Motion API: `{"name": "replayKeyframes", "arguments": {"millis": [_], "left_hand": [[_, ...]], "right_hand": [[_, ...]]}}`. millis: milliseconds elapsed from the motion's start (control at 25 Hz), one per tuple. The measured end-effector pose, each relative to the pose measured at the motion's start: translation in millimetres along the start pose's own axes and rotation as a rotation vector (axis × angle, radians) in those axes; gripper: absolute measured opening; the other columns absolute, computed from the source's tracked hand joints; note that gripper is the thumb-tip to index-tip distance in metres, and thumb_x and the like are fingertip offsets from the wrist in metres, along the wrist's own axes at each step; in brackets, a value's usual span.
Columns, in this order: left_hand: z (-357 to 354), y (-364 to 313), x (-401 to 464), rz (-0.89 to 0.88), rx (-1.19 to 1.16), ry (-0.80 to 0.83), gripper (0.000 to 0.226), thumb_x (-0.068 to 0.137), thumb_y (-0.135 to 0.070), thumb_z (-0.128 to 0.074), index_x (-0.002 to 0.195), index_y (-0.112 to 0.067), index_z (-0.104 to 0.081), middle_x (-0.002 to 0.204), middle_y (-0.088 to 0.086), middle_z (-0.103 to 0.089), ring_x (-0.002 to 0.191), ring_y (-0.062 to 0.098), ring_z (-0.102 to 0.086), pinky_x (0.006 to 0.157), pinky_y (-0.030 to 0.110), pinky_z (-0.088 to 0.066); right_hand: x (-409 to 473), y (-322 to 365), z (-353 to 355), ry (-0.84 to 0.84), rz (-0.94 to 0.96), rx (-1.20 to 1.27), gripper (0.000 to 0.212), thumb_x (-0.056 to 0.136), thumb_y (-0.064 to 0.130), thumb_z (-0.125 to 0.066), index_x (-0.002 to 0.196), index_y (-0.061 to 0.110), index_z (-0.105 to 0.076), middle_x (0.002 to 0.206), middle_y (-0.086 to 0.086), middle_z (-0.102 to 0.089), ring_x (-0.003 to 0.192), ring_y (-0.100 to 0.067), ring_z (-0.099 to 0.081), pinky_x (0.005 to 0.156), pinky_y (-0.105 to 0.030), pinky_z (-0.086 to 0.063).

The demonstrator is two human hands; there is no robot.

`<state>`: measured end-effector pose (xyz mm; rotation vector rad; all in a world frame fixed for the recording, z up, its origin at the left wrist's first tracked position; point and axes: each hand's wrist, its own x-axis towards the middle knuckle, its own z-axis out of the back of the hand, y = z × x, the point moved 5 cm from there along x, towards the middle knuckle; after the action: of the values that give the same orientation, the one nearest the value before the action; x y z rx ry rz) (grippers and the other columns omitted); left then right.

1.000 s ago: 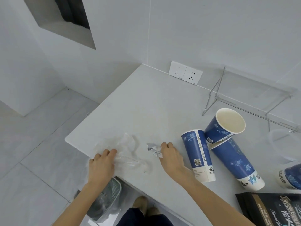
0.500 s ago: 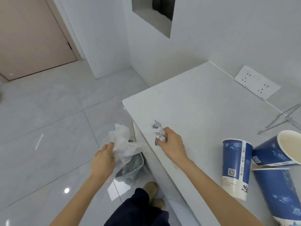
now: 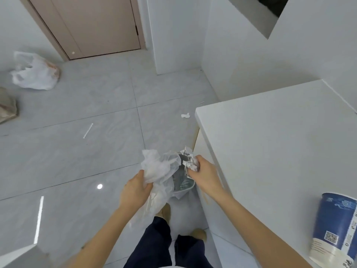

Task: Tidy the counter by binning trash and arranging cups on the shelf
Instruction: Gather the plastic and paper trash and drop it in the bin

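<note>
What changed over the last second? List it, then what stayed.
Both hands lifted trash off the counter and swung left over the bin: left hand gripping the plastic wrap, right hand the crumpled paper. Blue cup stayed put.

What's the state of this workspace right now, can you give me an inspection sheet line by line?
Surface: white counter, mostly bare.
Job's things: clear plastic wrap and crumpled paper held above the bin; blue cup upside down on the counter.
Clutter: plastic bag, paper scrap and white stick on the floor.
Grippers: left hand grips wrap; right hand grips paper.
Cables: nothing seen.
Surroundings: closed door, tiled floor.
</note>
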<state>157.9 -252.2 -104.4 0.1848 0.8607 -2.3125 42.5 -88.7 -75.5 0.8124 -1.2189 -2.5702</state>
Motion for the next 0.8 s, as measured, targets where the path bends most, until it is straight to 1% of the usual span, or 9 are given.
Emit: {"name": "replayKeyframes", "arguments": {"millis": [80,160,280,400,440,520,600,680,800], "left_hand": [[7,9,15,0.036,-0.007,0.019,0.016,0.089,-0.026,-0.048,0.090,-0.011,-0.041,0.062,-0.006,-0.041,0.071,0.027,-0.049,0.063,0.033,-0.037],[15,16,33,0.070,-0.016,0.028,0.027,0.089,-0.028,-0.048,0.103,-0.006,-0.046,0.066,-0.001,-0.047,0.072,0.026,-0.049,0.063,0.033,-0.037],[23,22,62,0.120,-0.105,0.089,0.039,0.089,-0.030,-0.048,0.117,-0.003,-0.043,0.087,0.006,-0.055,0.080,0.023,-0.050,0.069,0.032,-0.038],[12,38,92,0.238,-0.302,0.195,0.049,0.088,-0.033,-0.050,0.129,-0.008,-0.038,0.118,0.010,-0.055,0.109,0.026,-0.050,0.086,0.032,-0.039],[4,45,101,0.287,-0.349,0.220,0.052,0.088,-0.034,-0.050,0.132,-0.011,-0.036,0.129,0.010,-0.052,0.119,0.028,-0.047,0.094,0.035,-0.039],[-21,64,120,0.371,-0.405,0.274,0.054,0.086,-0.037,-0.052,0.133,-0.016,-0.036,0.135,0.008,-0.049,0.125,0.028,-0.044,0.102,0.039,-0.038],[-53,83,142,0.443,-0.430,0.325,0.054,0.085,-0.038,-0.054,0.132,-0.017,-0.037,0.134,0.007,-0.050,0.123,0.028,-0.045,0.103,0.040,-0.039],[-83,100,160,0.514,-0.461,0.358,0.054,0.084,-0.038,-0.056,0.130,-0.017,-0.039,0.132,0.007,-0.051,0.120,0.028,-0.048,0.103,0.042,-0.041],[-131,125,196,0.553,-0.507,0.357,0.054,0.082,-0.038,-0.058,0.129,-0.017,-0.041,0.129,0.006,-0.053,0.117,0.027,-0.051,0.102,0.044,-0.043]], "right_hand": [[15,5,-13,0.007,-0.028,-0.001,0.028,0.080,0.011,-0.056,0.063,0.026,-0.039,0.065,0.005,-0.050,0.067,-0.020,-0.048,0.061,-0.030,-0.039],[29,9,-26,0.012,-0.042,-0.017,0.014,0.080,0.013,-0.056,0.074,0.018,-0.044,0.076,-0.003,-0.055,0.073,-0.024,-0.051,0.066,-0.034,-0.041],[54,13,-44,0.023,-0.081,-0.004,0.008,0.081,0.013,-0.057,0.081,0.013,-0.049,0.084,-0.008,-0.059,0.082,-0.029,-0.057,0.073,-0.040,-0.048],[83,8,-63,0.028,-0.118,0.021,0.014,0.083,0.016,-0.059,0.094,0.009,-0.055,0.092,-0.011,-0.064,0.087,-0.028,-0.060,0.078,-0.040,-0.050],[92,3,-68,0.035,-0.138,0.041,0.015,0.083,0.016,-0.059,0.096,0.009,-0.056,0.090,-0.010,-0.064,0.085,-0.026,-0.060,0.075,-0.038,-0.051],[115,-16,-81,0.064,-0.189,0.058,0.006,0.084,0.014,-0.058,0.088,0.014,-0.055,0.078,0.000,-0.059,0.075,-0.018,-0.057,0.059,-0.024,-0.047],[141,-43,-94,0.072,-0.222,0.048,0.025,0.084,0.011,-0.058,0.069,0.026,-0.045,0.067,0.009,-0.051,0.066,-0.012,-0.051,0.050,-0.014,-0.037],[165,-73,-106,0.063,-0.266,0.039,0.035,0.084,0.008,-0.058,0.064,0.030,-0.039,0.064,0.010,-0.047,0.062,-0.010,-0.048,0.047,-0.013,-0.035],[208,-119,-135,0.076,-0.303,-0.001,0.032,0.085,0.011,-0.057,0.067,0.029,-0.039,0.064,0.011,-0.045,0.061,-0.007,-0.046,0.049,-0.017,-0.031]]}}
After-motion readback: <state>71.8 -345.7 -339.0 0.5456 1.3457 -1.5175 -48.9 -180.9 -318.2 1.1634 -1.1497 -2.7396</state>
